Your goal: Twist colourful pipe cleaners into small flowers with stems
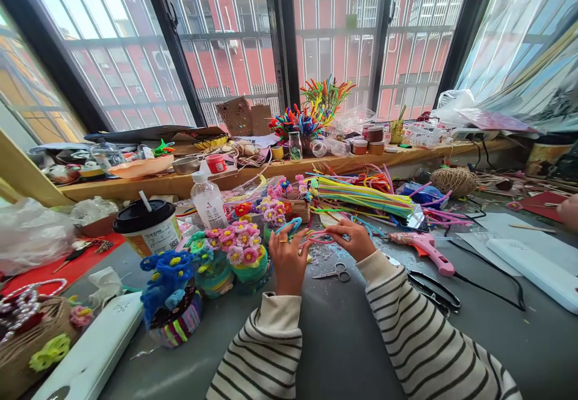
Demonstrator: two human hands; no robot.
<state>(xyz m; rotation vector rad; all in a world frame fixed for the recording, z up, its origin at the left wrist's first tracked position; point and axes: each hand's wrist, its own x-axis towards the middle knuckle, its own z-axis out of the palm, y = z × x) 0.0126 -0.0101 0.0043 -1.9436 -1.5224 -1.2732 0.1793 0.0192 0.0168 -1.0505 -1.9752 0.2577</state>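
My left hand (pixel 289 258), with a ring on one finger, has a blue pipe-cleaner loop (pixel 289 226) at its fingers. Between my two hands runs a pink pipe cleaner (pixel 320 237), its left end pinched by my left hand and its right end by my right hand (pixel 352 240). Small silver scissors (pixel 333 273) lie on the grey table just below the hands. Left of my left hand stands a pot of pink pipe-cleaner flowers (pixel 244 244). A bundle of coloured pipe cleaners (pixel 361 195) lies behind my right hand.
A pink glue gun (pixel 424 248) with a black cable and black-handled pliers (pixel 433 291) lie to the right. On the left are a lidded cup (pixel 151 228), a bottle (pixel 208 201) and blue flowers (pixel 167 279). Another person's hand (pixel 569 212) shows at the right edge.
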